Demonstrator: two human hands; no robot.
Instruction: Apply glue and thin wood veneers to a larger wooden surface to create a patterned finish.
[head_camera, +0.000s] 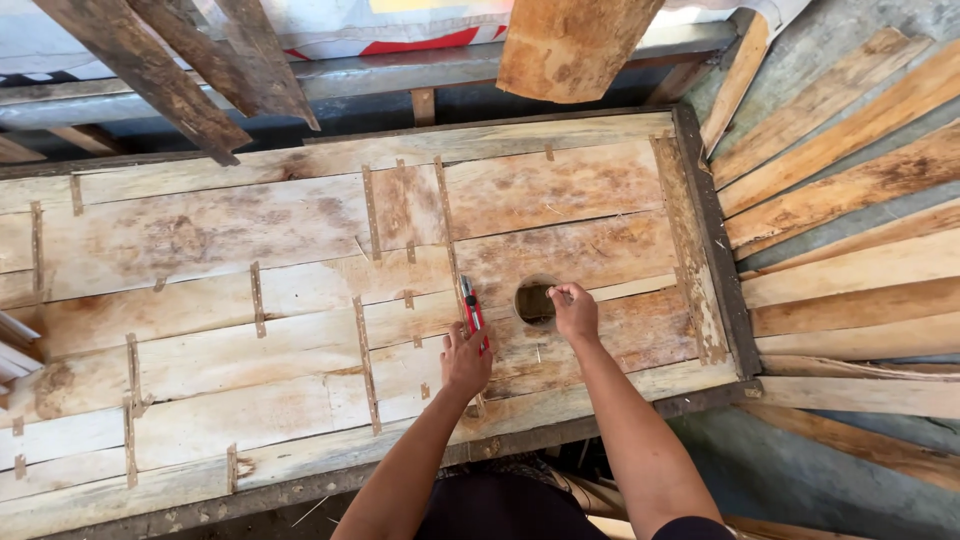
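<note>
A wide sheet of thin wood veneer (250, 300), pieced from many strips joined by small tape patches, lies flat on a workbench. Near its right end is a round knot hole (534, 303). My left hand (466, 360) holds a red utility knife (472, 312) with its tip pointing away from me, resting on the veneer just left of the hole. My right hand (574, 312) is at the right rim of the hole, fingers pinched together on something too small to tell.
Loose veneer strips (850, 190) fan out over the floor to the right of the bench. Dark weathered boards (180, 70) and a lighter piece (570, 45) lean at the far edge. The bench's dark frame (715, 240) borders the right side.
</note>
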